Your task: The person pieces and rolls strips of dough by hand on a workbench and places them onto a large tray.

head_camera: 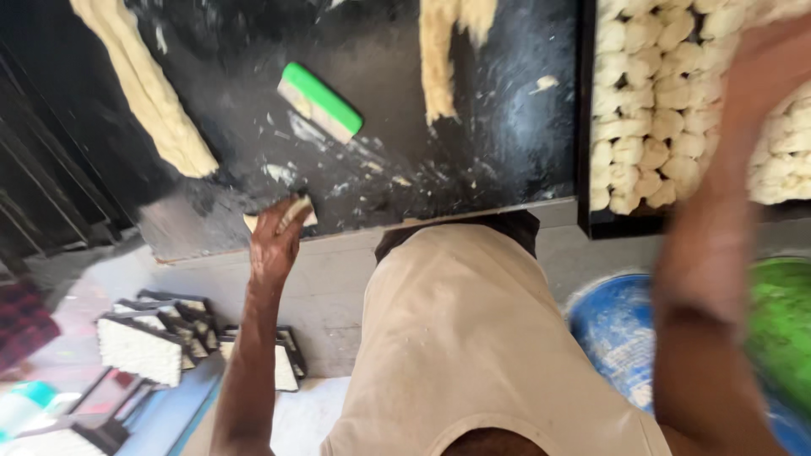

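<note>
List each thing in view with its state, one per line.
Left hand: fingers closed on a small dough piece at the table edge.
Right hand: blurred, over the tray; grip unclear.
Tray: filled with rows of shaped dough pieces.
Green-handled scraper: lying flat, untouched.
Long dough roll: lying on the black table.

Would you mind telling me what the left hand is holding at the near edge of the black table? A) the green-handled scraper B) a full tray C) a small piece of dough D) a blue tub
C: the left hand grips a small piece of dough, while the scraper lies apart on the table.
</note>
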